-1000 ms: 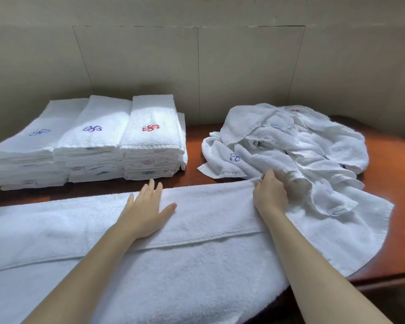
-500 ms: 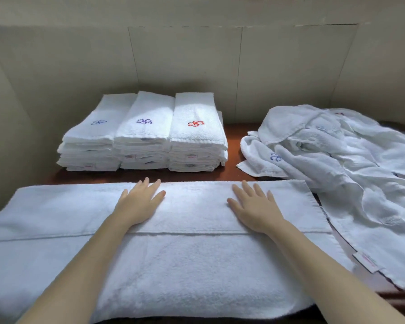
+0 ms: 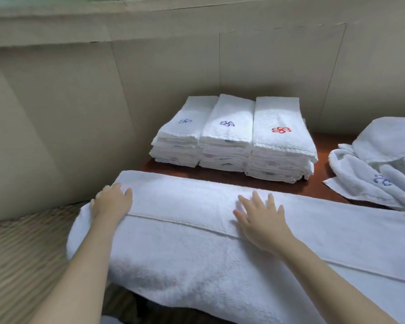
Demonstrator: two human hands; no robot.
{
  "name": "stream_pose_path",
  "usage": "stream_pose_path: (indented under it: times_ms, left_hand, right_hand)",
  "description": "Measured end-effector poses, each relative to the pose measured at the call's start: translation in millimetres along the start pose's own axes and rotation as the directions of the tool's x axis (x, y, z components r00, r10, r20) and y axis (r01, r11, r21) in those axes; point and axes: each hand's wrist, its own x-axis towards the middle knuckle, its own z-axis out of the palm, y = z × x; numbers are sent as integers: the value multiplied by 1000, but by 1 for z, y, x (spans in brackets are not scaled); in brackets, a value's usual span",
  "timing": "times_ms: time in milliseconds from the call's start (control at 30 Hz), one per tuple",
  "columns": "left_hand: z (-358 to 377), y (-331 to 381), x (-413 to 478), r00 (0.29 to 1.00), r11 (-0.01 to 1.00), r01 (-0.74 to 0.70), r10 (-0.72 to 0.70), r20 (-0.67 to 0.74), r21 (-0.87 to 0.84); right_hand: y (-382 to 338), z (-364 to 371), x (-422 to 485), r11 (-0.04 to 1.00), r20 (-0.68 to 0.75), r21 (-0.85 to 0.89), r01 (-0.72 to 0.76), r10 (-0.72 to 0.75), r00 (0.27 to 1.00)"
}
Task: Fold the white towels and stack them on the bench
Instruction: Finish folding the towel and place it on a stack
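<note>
Both hands [image 3: 260, 220] flat, palms dwn on towel [image 3: 197, 230].

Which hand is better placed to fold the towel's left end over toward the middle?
Probably the left hand: it rests at the left end of the long towel, fingers over its edge. The right hand lies flat near the middle and could hold it down.

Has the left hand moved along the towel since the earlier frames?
Yes. The left hand has slid leftward to the end of the spread towel; earlier it lay nearer the towel's middle.
</note>
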Motion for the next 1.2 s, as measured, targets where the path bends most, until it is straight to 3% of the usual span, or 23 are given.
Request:
stream_pose_path:
  times_ms: [100,233,367,533,700,933,1000,1100,1200]
  left_hand:
    - [-2,-22,4,985,985,171,-170,14,-33]
    - [-2,-33,9,972,966,230,-234,-25,-118]
    - [-1,-37,11,969,954,183,-216,-121,-239]
    - [-1,-45,17,957,853,48,-189,-222,-519]
    - [-4,-47,29,965,872,110,-209,-159,-477]
    - [-3,-36,37,952,920,119,-212,-220,-374]
    - [-3,-34,38,948,930,120,-211,-237,-348]
    - [-4,-33,41,938,924,172,-260,-231,-342]
    - [-6,-33,39,935,920,213,-290,-205,-330]
  right_hand:
    - [-9,9,10,998,-22,-4,56,-56,998]
    - [-8,9,16,999,-41,13,43,-43,998]
    - [-9,10,10,997,-83,14,74,-72,994]
    - [-10,3,2,995,-114,-13,96,-96,989]
    - [-4,-3,-9,997,-165,0,74,-73,984]
    - [12,-1,-22,991,-168,-119,60,-80,983]
    - [9,-1,-25,987,-294,-128,96,-130,947]
    - [8,-1,-30,969,-557,-169,179,-244,794]
    - [5,-6,-37,944,-566,-258,207,-322,759]
